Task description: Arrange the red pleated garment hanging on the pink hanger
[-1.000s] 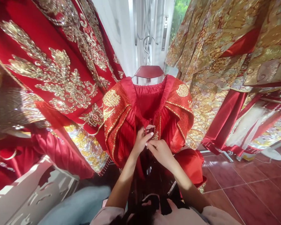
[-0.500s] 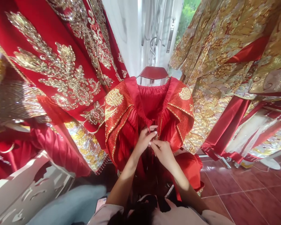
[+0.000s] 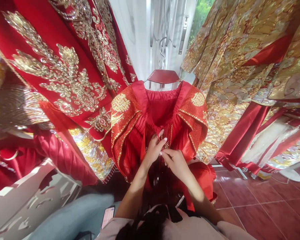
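A red garment (image 3: 140,133) with gold-embroidered shoulder panels hangs in front of me on a red hanger (image 3: 163,76). My left hand (image 3: 154,149) and my right hand (image 3: 174,161) meet at the middle of its front opening. Both hands pinch the fabric edges there, fingers closed. What lies between the fingertips is too small to make out.
Red robes with gold sequin embroidery (image 3: 60,73) hang close on the left. Gold brocade robes (image 3: 240,60) hang on the right. Behind the hanger is a white window frame (image 3: 150,30). Red floor tiles (image 3: 260,203) lie at lower right. A white carved panel (image 3: 27,200) is at lower left.
My hands stay at the garment's front closure, with only small finger shifts. The view has drifted slightly, so the garment sits a little higher and to the right.
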### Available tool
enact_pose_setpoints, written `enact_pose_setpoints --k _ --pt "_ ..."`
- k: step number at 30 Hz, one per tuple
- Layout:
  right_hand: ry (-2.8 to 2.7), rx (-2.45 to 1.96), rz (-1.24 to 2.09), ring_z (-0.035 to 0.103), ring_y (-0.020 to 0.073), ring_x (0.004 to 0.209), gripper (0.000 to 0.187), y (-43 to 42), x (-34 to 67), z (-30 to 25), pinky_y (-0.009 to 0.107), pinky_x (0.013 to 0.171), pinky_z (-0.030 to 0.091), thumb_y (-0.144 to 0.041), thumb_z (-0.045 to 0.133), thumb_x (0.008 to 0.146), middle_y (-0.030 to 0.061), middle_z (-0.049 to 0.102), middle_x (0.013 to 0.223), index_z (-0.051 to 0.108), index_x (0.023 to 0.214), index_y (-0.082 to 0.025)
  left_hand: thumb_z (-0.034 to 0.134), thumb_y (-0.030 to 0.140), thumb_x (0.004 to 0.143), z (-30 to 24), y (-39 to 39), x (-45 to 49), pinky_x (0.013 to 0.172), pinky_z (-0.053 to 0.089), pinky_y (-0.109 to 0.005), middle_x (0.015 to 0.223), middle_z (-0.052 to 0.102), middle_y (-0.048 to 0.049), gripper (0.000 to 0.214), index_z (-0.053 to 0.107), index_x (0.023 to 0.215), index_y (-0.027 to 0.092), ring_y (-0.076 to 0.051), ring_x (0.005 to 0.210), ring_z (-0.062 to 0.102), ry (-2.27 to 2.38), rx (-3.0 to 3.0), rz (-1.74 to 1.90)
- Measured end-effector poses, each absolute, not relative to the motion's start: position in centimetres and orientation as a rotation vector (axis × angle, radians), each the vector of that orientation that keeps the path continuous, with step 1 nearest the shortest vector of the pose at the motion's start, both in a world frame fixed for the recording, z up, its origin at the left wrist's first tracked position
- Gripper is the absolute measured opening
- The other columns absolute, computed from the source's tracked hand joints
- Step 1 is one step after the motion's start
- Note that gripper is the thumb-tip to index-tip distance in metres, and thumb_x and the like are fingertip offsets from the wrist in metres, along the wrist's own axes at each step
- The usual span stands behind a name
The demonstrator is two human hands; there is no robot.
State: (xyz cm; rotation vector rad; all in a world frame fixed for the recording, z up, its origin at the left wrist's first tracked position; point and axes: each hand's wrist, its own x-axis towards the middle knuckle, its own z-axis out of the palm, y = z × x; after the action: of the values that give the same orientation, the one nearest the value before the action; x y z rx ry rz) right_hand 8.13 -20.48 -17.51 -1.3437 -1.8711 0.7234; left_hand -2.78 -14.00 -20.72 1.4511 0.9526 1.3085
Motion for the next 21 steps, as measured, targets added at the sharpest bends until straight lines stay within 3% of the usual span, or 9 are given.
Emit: enact_pose_setpoints --k 3,5,9,12,15,18,21 --pt "-1.91 -1.35 0.693 0.04 0.0091 0.048 0.036 -20.4 8.4 -17.3 0.022 0.055 0.03 -0.029 0.042 0.09 -0.0017 0.047 0.049 0.044 0.056 -0.017 0.056 0.037 0.081 -20.0 -14.3 -2.9 0.114 0.023 -0.039 0.135 0.052 -0.008 0.04 0.064 0.115 0.019 -0.025 0.132 0.039 0.99 1.506 1.254" --pt "-1.932 -1.358 0.668 0.038 0.0089 0.048 0.035 -20.3 8.7 -17.3 0.022 0.054 0.028 -0.029 0.043 0.09 -0.0017 0.047 0.051 0.047 0.057 -0.017 0.058 0.035 0.079 -19.4 -14.5 -3.0 0.112 0.027 -0.038 0.128 0.057 -0.0083 0.03 0.068 0.102 0.018 -0.025 0.128 0.045 0.957 1.52 1.209" --pt "-1.957 -1.371 0.657 0.041 0.0099 0.05 0.036 -19.7 9.6 -17.7 0.023 0.055 0.03 -0.03 0.046 0.09 -0.0009 0.051 0.052 0.057 0.058 -0.017 0.054 0.03 0.08 -18.9 -15.3 -3.2 0.084 0.046 -0.029 0.092 0.067 -0.006 0.017 0.062 0.083 0.015 -0.018 0.091 0.062 0.936 1.452 1.26" --pt "-1.897 -1.362 0.619 0.055 0.014 0.061 0.031 -18.4 9.9 -18.2 0.025 0.064 0.038 -0.031 0.048 0.089 0.003 0.066 0.067 0.067 0.069 -0.018 0.051 0.031 0.085 -18.9 -16.3 -3.3 0.062 0.04 -0.022 0.068 0.056 0.0012 0.018 0.052 0.073 0.017 -0.011 0.064 0.053 1.166 1.557 1.391" --pt "-1.66 -1.293 0.652 0.063 0.0173 0.076 0.021 -16.5 9.5 -18.4 0.028 0.074 0.045 -0.029 0.054 0.082 0.0059 0.072 0.089 0.073 0.082 -0.02 0.043 0.031 0.091 -18.9 -17.1 -3.3 0.056 0.033 -0.021 0.062 0.049 0.0028 0.027 0.046 0.068 0.017 -0.009 0.056 0.045 1.396 1.729 1.42" --pt "-1.339 -1.051 1.019 0.06 0.0129 0.065 0.026 -15.0 8.7 -18.0 0.023 0.056 0.045 -0.032 0.065 0.071 0.0067 0.072 0.093 0.072 0.093 -0.018 0.039 0.03 0.092 -19.0 -17.2 -3.2 0.053 0.03 -0.021 0.061 0.049 0.002 0.029 0.045 0.067 0.017 -0.009 0.053 0.043 1.512 1.796 1.411" --pt "-1.004 -0.746 1.418 0.044 0.0049 0.047 0.034 -14.7 7.8 -17.2 0.016 0.037 0.028 -0.035 0.069 0.066 0.0062 0.071 0.086 0.068 0.095 -0.017 0.038 0.031 0.092 -19.1 -16.9 -3.1 0.051 0.029 -0.021 0.057 0.049 0.0019 0.03 0.048 0.067 0.017 -0.009 0.049 0.041 1.491 1.809 1.414"
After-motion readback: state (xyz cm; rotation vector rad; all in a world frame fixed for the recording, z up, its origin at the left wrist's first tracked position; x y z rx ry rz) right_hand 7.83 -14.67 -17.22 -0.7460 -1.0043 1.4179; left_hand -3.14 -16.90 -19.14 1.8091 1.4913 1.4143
